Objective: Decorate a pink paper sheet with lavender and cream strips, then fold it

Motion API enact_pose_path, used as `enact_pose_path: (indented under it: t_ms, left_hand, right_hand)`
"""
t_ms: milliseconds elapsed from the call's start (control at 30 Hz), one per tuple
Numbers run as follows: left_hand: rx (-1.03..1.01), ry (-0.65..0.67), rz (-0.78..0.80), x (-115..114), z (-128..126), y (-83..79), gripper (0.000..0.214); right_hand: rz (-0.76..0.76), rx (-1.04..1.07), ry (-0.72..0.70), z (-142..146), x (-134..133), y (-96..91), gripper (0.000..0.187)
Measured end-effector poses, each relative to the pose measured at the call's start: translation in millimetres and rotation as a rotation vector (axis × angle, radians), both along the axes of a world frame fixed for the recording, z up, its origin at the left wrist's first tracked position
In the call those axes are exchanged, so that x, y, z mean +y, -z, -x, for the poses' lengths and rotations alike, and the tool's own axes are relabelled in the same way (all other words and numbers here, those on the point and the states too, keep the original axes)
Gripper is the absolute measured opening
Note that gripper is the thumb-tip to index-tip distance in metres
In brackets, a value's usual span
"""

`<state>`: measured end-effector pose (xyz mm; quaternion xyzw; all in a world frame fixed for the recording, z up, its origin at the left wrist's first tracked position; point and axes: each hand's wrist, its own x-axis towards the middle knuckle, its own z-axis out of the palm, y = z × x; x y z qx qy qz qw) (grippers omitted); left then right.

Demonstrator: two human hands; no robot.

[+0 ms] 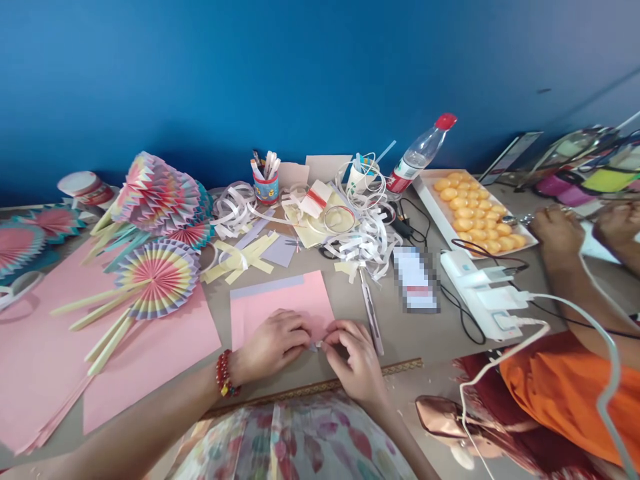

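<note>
A pink paper sheet (pixel 295 303) lies on the table in front of me, over a pale grey sheet. My left hand (pixel 273 343) rests on its near edge with the fingers curled and pinching the paper. My right hand (pixel 353 353) meets it from the right, fingertips pinched on the same near edge, where a small fold shows. A red bead bracelet (pixel 223 375) sits on my left wrist. A craft knife (pixel 371 310) lies just right of the pink sheet.
A stack of large pink sheets (pixel 75 360) and several pleated paper fans (pixel 157 277) are at left. Paper strips (pixel 360 240), a pen cup (pixel 266 183), a bottle (pixel 417 157), an orange egg tray (pixel 467 207) and a power strip (pixel 480 293) sit behind. Another person's hands (pixel 557 230) are at right.
</note>
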<state>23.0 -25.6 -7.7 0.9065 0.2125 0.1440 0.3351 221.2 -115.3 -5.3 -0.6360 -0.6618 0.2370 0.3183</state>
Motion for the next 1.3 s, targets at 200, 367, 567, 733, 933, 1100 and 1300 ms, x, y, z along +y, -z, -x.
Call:
enact_pose_path:
  t_ms: [200,367,567,733,933,1100,1300]
  left_hand:
    - [-0.018,0.01,0.027,1.5,1.1,-1.4,0.013]
    - [-0.021,-0.023,-0.007,-2.5,0.7,2.9,0.012]
    - [0.031,-0.063,-0.068,-7.5,-4.7,6.1,0.013]
    - [0.033,-0.049,-0.073,-6.5,-5.3,6.1,0.017]
    - [0.027,-0.028,-0.045,-4.9,-3.1,4.0,0.019]
    - [0.021,-0.034,-0.053,-5.0,-2.9,3.4,0.017]
    - [0.008,-0.046,-0.057,-5.1,-4.0,1.0,0.018]
  right_hand:
    - [-0.013,0.005,0.017,0.5,0.4,2.0,0.01]
    - [-0.012,0.011,0.017,0.1,0.0,4.5,0.01]
    - [-0.003,0.015,0.03,1.1,0.4,4.1,0.011]
    - [-0.01,0.026,0.029,1.3,0.9,2.8,0.013]
    - [0.01,-0.002,0.019,1.6,0.9,2.4,0.012]
    - [0.014,-0.027,0.016,1.8,1.0,2.6,0.012]
    - [0.03,-0.026,0.009,1.5,0.7,2.0,0.011]
